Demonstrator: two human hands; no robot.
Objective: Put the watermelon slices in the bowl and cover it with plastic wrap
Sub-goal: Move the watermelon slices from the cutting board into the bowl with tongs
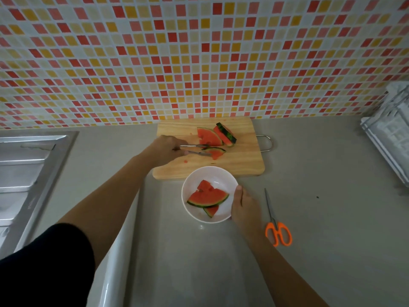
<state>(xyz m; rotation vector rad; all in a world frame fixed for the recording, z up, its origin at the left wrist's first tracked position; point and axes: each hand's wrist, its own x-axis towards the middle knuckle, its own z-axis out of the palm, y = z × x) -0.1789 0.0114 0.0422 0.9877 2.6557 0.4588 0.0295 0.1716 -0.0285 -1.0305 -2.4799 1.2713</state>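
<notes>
Far left of the bowl [192, 177]: a sink [33, 165]. Up and left of the bowl: left hand [166, 149], fingers curled tight round tongs [194, 150], tips either side of a small slice [215, 152] on the board [243, 165] just behind the bowl; clamped or only touching, cannot tell. Further behind, two large slices [209, 137], not yet moved. In the bowl: slices [208, 197], two, large touching small. Under the bowl and on its near side: a glossy sheet [177, 262], likely the wrap. At the bowl's right rim: right hand [243, 204], thumb on the rim, gripping to steady. Right of the bowl: scissors [277, 227]; far right, a rack [389, 134].

Step in hand, seemingly: carrying the small slice across. Squeeze near the rind, firm but not crushing the flesh; lift clear, stay level, lower into the bowl's free far side, then release.
</notes>
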